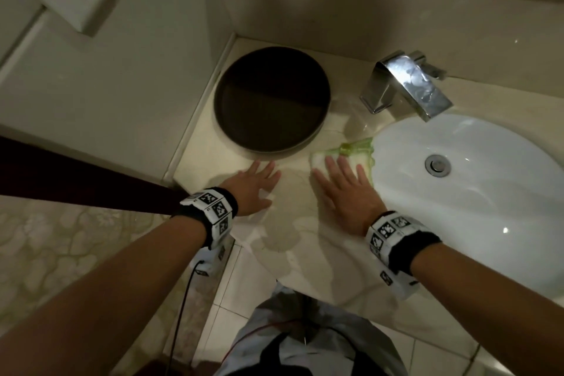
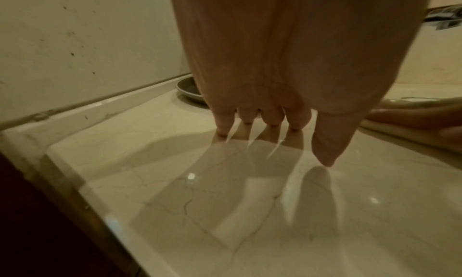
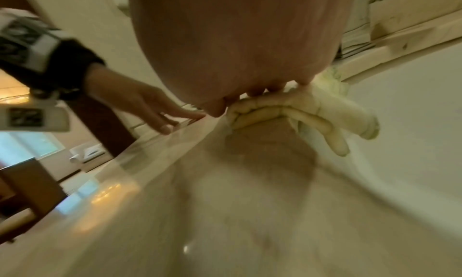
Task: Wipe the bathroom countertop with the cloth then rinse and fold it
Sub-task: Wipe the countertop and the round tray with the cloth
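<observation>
On glossy marble countertop (image 1: 290, 192), beside sink (image 1: 476, 192)

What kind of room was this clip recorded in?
Most likely a bathroom, perhaps in a hotel: a white oval sink set into a marble countertop, with a chrome faucet behind it. A dark round tray sits beside the sink.

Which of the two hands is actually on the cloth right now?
The right hand: its straight fingers press the white and green cloth flat beside the sink. The left hand rests on bare countertop, in front of the dark round tray.
</observation>
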`<state>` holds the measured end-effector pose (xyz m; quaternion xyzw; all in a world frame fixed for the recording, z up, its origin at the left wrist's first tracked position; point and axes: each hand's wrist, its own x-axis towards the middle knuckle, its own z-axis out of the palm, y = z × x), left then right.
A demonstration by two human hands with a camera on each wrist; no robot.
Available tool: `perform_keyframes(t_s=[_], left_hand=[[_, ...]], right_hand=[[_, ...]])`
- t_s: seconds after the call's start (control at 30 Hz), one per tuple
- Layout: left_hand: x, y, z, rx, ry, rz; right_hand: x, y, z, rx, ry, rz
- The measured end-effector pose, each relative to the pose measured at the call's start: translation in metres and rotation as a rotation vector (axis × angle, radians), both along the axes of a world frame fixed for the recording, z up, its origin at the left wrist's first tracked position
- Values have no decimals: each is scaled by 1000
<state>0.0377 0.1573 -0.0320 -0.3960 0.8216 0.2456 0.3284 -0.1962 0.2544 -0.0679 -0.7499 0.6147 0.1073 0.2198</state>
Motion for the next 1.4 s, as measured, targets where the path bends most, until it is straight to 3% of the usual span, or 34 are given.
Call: perform_keyframes(t_s=[0.2, 0.3, 0.47, 0.87, 1.17, 1.4], left_hand=[[-1, 0, 0, -13, 29, 3], [0, 0, -1, -14, 52, 42], [-1, 2, 1, -12, 70, 83], [1, 1, -4, -17, 78, 98], [3, 1, -3, -16, 81, 81], [5, 1, -6, -14, 30, -41]], right_hand=[[22, 58, -8, -166, -102, 133], [13, 59, -11, -237, -129, 204], [-3, 52, -10, -197, -138, 207], [-1, -1, -11, -215, -121, 42], [10, 14, -14, -186, -86, -13], [36, 70, -11, -161, -79, -76]])
